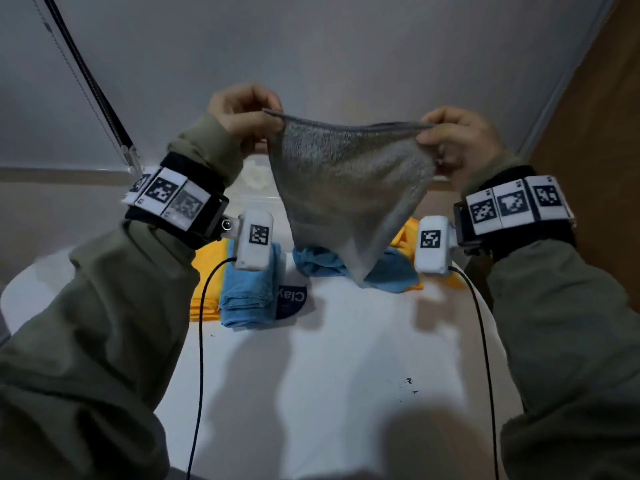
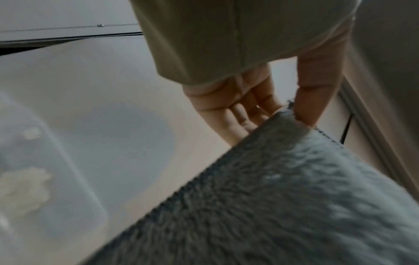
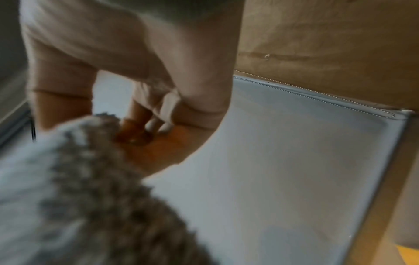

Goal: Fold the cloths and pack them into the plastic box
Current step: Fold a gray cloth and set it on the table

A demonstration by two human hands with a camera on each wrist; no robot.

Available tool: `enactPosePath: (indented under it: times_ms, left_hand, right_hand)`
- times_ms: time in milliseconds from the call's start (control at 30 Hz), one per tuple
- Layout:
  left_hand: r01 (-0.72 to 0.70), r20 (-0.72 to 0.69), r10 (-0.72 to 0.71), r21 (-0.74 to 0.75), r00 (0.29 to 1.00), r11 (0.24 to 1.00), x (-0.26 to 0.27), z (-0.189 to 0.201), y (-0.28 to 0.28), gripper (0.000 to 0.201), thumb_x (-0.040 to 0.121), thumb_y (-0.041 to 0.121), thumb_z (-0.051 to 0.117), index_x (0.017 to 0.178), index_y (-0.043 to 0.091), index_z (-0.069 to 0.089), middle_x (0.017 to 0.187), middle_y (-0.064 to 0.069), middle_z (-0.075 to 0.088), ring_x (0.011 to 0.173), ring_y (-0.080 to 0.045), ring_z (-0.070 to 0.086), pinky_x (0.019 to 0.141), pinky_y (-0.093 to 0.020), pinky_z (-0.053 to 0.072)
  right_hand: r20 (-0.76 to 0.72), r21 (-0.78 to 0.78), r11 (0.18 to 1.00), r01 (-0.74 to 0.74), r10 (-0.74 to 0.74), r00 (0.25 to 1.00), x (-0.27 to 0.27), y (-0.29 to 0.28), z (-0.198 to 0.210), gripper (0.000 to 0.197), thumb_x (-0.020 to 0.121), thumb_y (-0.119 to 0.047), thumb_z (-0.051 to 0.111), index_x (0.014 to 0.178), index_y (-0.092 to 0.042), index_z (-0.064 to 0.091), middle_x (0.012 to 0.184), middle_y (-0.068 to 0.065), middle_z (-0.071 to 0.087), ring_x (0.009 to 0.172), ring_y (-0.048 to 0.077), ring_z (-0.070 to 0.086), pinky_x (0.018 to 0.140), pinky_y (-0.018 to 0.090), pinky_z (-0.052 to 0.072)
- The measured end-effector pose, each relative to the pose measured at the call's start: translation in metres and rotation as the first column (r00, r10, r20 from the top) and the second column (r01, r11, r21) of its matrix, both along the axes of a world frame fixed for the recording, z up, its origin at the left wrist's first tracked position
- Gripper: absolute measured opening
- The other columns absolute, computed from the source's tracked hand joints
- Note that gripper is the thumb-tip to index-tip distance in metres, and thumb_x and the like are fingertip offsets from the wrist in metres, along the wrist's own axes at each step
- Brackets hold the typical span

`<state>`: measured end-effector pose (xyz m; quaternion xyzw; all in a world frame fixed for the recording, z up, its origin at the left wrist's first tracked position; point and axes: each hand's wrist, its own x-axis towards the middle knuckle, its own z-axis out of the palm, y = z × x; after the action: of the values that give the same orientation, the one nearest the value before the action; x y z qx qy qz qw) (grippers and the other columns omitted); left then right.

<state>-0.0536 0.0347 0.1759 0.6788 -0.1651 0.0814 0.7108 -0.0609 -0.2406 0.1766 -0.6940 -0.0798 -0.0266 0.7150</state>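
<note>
Left hand [image 1: 242,110] and right hand [image 1: 457,140]: we see each pinching one top corner of the grey cloth [image 1: 349,188], thumb against curled fingers, so that the cloth hangs in the air above the white table [image 1: 346,375], its upper hem stretched between the two hands and its lower part tapering to a point above the far middle of the table. Going from largest to smallest, we note the table, then the plastic box [image 2: 56,179] at its far left (translucent, with something pale inside, seen blurred from the left wrist), then the hanging cloth, then the folded blue cloth [image 1: 247,292] and the crumpled blue cloth [image 1: 391,271] lying over yellow cloths [image 1: 204,306] along the far side. We judge the chief risk to be a slipped corner: each pinch takes only a small bite of hem, and losing one would let the cloth swing down onto the crumpled blue cloth below. Lowering it there would also tangle the pile. A skewed first fold is likely if the hem sags. Open room lies on the near half of the table, between the two wrist cables [image 1: 199,341]; the wall [image 1: 311,46] closes the far edge.
</note>
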Motion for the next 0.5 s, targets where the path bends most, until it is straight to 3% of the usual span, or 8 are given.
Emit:
enactPosePath:
  times_ms: [100,167,200,267,333,400,433,500]
  left_hand:
    - [0.050,-0.131,-0.040,0.072,0.991,0.996,-0.003,-0.021,0.001,0.027,0.060,-0.002,0.055,0.056,0.021,0.069,0.047,0.007,0.054,0.037,-0.006,0.043,0.038,-0.012,0.037]
    - [0.122,-0.269,-0.074,0.168,0.960,0.978,-0.003,-0.044,0.000,0.025,0.061,0.000,0.057,0.061,0.021,0.070,0.046,0.008,0.054,0.036,-0.004,0.043,0.037,-0.012,0.039]
    - [0.174,-0.342,-0.083,0.248,0.936,0.953,-0.002,-0.057,-0.001,0.024,0.064,-0.001,0.060,0.066,0.021,0.069,0.047,0.009,0.055,0.037,-0.003,0.047,0.036,-0.013,0.042]
    - [0.293,-0.485,-0.053,0.434,0.873,0.852,0.001,-0.090,-0.003,0.024,0.077,-0.007,0.062,0.078,0.018,0.065,0.052,0.009,0.061,0.043,-0.003,0.055,0.040,-0.015,0.048]
    - [0.433,-0.615,0.015,0.572,0.788,0.696,0.001,-0.125,-0.008,0.024,0.085,-0.007,0.057,0.082,0.016,0.063,0.067,0.000,0.063,0.056,-0.010,0.060,0.047,-0.017,0.053]
    - [0.600,-0.739,0.063,0.591,0.671,0.539,-0.009,-0.162,-0.018,0.019,0.085,-0.007,0.056,0.087,0.010,0.064,0.085,-0.008,0.060,0.067,-0.019,0.058,0.059,-0.023,0.058]
    - [0.671,-0.797,0.085,0.556,0.598,0.491,-0.016,-0.178,-0.023,0.018,0.085,-0.009,0.056,0.088,0.007,0.063,0.093,-0.010,0.059,0.072,-0.025,0.057,0.071,-0.033,0.059]
    - [0.751,-0.866,0.119,0.483,0.486,0.450,-0.028,-0.200,-0.034,0.018,0.084,-0.013,0.054,0.087,0.004,0.061,0.101,-0.017,0.057,0.085,-0.036,0.058,0.090,-0.051,0.049]
  right_hand:
    - [-0.106,-0.003,0.993,-0.117,0.116,0.988,-0.004,-0.001,-0.020,0.026,0.082,0.012,0.043,0.072,-0.010,0.050,0.041,-0.006,0.052,0.035,0.005,0.048,0.036,0.010,0.036]
    - [-0.205,-0.070,0.977,-0.200,0.182,0.962,-0.001,-0.001,-0.042,0.019,0.076,0.009,0.052,0.072,-0.010,0.056,0.047,-0.002,0.054,0.039,0.008,0.050,0.040,0.014,0.038]
    - [-0.272,-0.127,0.962,-0.244,0.203,0.941,0.003,-0.002,-0.056,0.017,0.072,0.006,0.056,0.072,-0.011,0.058,0.051,0.001,0.055,0.041,0.009,0.051,0.042,0.017,0.039]
    - [-0.432,-0.272,0.903,-0.331,0.193,0.881,0.010,-0.002,-0.089,0.017,0.077,0.006,0.056,0.073,-0.010,0.057,0.061,0.008,0.052,0.040,0.010,0.051,0.039,0.017,0.040]
    - [-0.598,-0.412,0.770,-0.488,0.175,0.782,0.011,-0.002,-0.125,0.018,0.085,0.005,0.054,0.077,-0.010,0.059,0.071,0.012,0.056,0.046,0.014,0.059,0.039,0.021,0.048]
    - [-0.745,-0.470,0.579,-0.667,0.146,0.651,0.003,0.001,-0.158,0.013,0.086,0.001,0.060,0.081,-0.011,0.061,0.067,0.007,0.065,0.047,0.014,0.063,0.044,0.024,0.055]
    - [-0.798,-0.451,0.522,-0.724,0.127,0.589,-0.002,0.003,-0.173,0.014,0.085,0.001,0.061,0.081,-0.012,0.060,0.059,0.003,0.066,0.043,0.012,0.062,0.044,0.025,0.055]
    - [-0.857,-0.401,0.489,-0.775,0.098,0.506,-0.011,0.006,-0.197,0.016,0.085,0.003,0.060,0.079,-0.011,0.059,0.051,-0.001,0.065,0.044,0.010,0.063,0.044,0.026,0.055]
